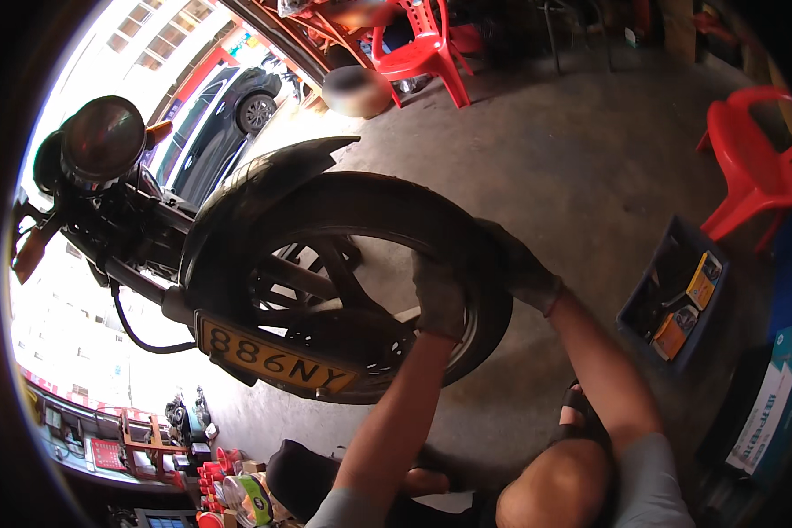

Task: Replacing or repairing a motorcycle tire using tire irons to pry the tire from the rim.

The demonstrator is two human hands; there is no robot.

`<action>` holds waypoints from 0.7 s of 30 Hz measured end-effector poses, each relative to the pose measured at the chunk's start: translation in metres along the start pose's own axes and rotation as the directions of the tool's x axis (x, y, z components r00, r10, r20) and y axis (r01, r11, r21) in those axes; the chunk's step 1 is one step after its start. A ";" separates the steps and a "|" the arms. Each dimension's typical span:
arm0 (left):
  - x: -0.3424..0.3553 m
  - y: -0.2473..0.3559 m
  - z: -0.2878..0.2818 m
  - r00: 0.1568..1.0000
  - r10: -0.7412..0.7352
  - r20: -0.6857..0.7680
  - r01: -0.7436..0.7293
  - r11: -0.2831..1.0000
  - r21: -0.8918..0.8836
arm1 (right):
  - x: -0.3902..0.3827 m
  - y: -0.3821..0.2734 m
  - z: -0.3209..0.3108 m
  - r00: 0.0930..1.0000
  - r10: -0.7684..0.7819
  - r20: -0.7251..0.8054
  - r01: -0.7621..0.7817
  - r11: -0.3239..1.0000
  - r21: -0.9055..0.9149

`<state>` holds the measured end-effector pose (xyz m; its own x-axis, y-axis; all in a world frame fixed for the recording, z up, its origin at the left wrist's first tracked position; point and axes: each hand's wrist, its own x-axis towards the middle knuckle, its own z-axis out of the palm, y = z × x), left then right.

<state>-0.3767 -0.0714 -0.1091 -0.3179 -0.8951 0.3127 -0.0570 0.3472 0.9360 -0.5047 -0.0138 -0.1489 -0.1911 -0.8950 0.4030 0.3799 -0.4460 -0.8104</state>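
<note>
A motorcycle front wheel with a black tyre (pixel 387 198) stands before me, under a dark fender (pixel 264 172). My left hand (pixel 438 295), in a dark grey glove, reaches to the inner side of the tyre at its near right part, closed round the rim edge. On the outer side, my right hand (pixel 521 268), gloved too, is wrapped over the tread. Both hands' fingertips are partly hidden in shadow. Spokes (pixel 343 273) and a brake disc (pixel 378 348) show inside the wheel. A yellow number plate (pixel 273 356) hangs at its near left side.
Right of the wheel, a dark bin (pixel 647 308) holds small orange boxes. Red plastic chairs (pixel 752 150) stand at the right and the back. A round stool (pixel 356 91) is near the doorway. The headlight (pixel 104 139) juts out at left. Jars (pixel 251 497) crowd the lower left.
</note>
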 end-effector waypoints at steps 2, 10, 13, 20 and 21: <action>-0.004 -0.002 0.010 0.998 -0.070 -0.010 0.070 0.992 0.108 | -0.008 0.009 -0.005 0.992 0.116 -0.059 -0.110 0.990 0.089; -0.021 0.005 0.028 0.970 -0.228 -0.082 0.242 0.939 0.245 | -0.031 0.039 0.000 0.956 -0.031 -0.293 -0.086 0.921 -0.380; -0.026 -0.005 0.031 0.957 -0.256 -0.133 0.284 0.918 0.275 | -0.035 0.050 -0.001 0.938 -0.039 -0.343 -0.133 0.876 -0.464; -0.031 -0.017 0.037 0.961 -0.238 -0.141 0.264 0.940 0.214 | -0.042 0.069 0.002 0.899 -0.098 -0.426 -0.077 0.924 -0.375; -0.031 -0.013 0.037 0.933 -0.325 -0.151 0.357 0.886 0.297 | -0.044 0.057 0.000 0.899 -0.099 -0.426 -0.078 0.922 -0.379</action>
<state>-0.4012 -0.0376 -0.1372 -0.1348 -0.9908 0.0118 -0.4449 0.0712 0.8927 -0.4746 0.0000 -0.2131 -0.5947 -0.7602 0.2618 0.0219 -0.3408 -0.9399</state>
